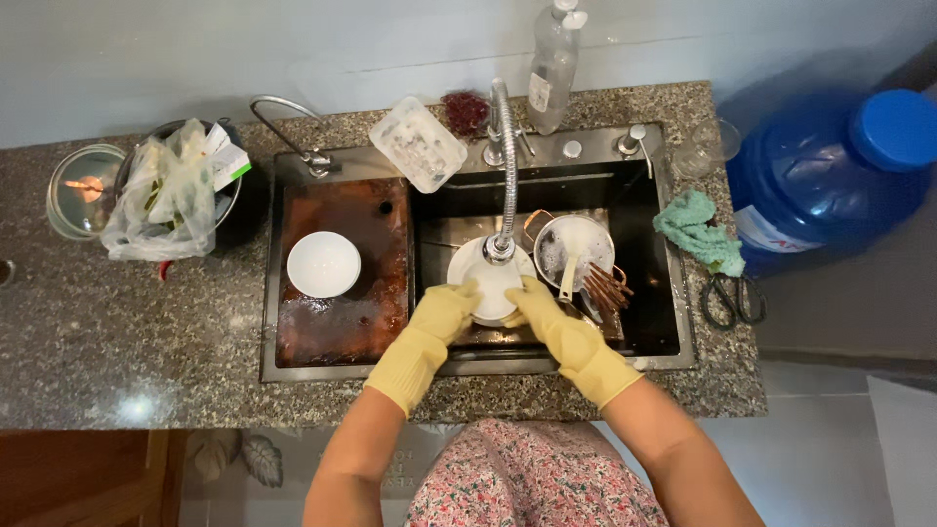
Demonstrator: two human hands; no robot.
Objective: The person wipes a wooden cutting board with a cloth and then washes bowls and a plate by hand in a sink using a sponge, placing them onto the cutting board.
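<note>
Both my hands wear yellow rubber gloves and hold a white plate (491, 278) over the black sink (644, 200), under the head of the flexible tap (503, 166). My left hand (444, 312) grips the plate's left rim. On the right rim sits my right hand (542, 310). Just right of the plate stands a small metal pot (574, 246) with a pale utensil and several brown chopsticks (607, 288) leaning in it.
A white bowl (323, 263) rests on a dark wooden board (342, 322) across the sink's left half. On the granite counter (117, 322) are a clear container (420, 144), a soap bottle (553, 66), a green cloth (698, 229), scissors (732, 301), a bagged pot (176, 185) and a blue water jug (835, 171).
</note>
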